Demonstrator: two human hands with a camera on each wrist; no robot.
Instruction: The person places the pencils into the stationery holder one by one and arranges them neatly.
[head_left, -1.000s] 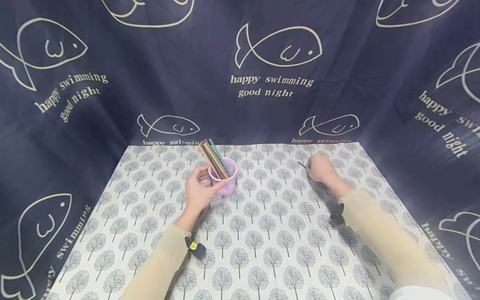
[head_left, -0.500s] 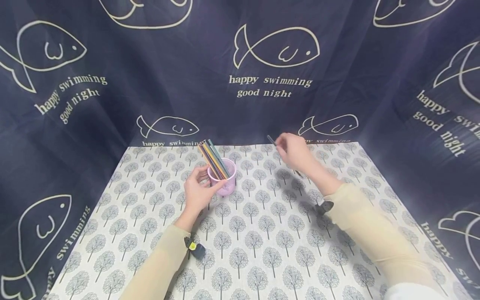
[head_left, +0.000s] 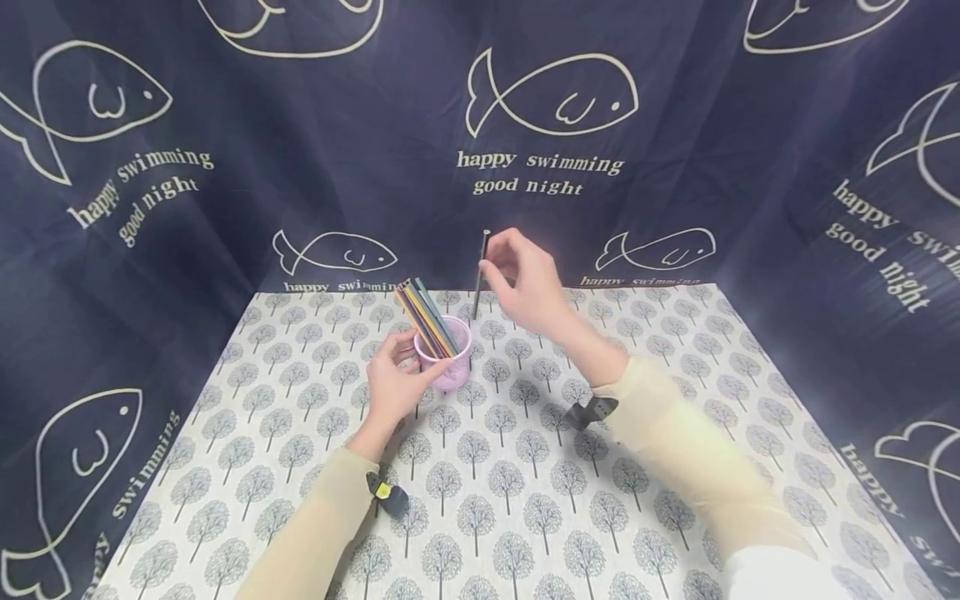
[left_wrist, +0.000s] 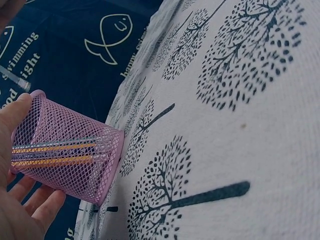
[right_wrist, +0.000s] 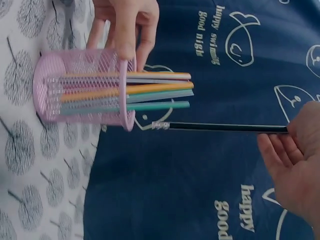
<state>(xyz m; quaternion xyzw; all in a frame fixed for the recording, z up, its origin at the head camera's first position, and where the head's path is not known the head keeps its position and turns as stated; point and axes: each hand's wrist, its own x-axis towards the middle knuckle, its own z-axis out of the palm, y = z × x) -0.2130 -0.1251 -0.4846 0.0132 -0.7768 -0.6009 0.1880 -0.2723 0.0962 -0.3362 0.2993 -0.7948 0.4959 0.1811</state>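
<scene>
My left hand [head_left: 396, 379] holds a pink mesh pen cup [head_left: 454, 377] by its side, thumb near the rim and fingers around the far side. Several slim coloured pens [head_left: 429, 318], orange, teal and dark, lean to the left inside the cup. Between thumb and fingertips, my right hand [head_left: 531, 282] pinches a thin black pen [right_wrist: 225, 128] near its upper end. That pen hangs almost upright, just right of the cup and above its rim, with its clear tip pointing down. In the left wrist view, the cup's base rests on the cloth.
A white cloth with a tree print [head_left: 517, 500] covers the table. Behind it and at both sides hangs a dark blue curtain [head_left: 420, 183] with fish drawings. A small dark wrist camera [head_left: 390, 496] is strapped to the left wrist, another [head_left: 592, 412] to the right.
My right hand has lifted the black pen off the right side of the table and carried it left towards the cup, turning it upright. The left hand and cup stay in place.
</scene>
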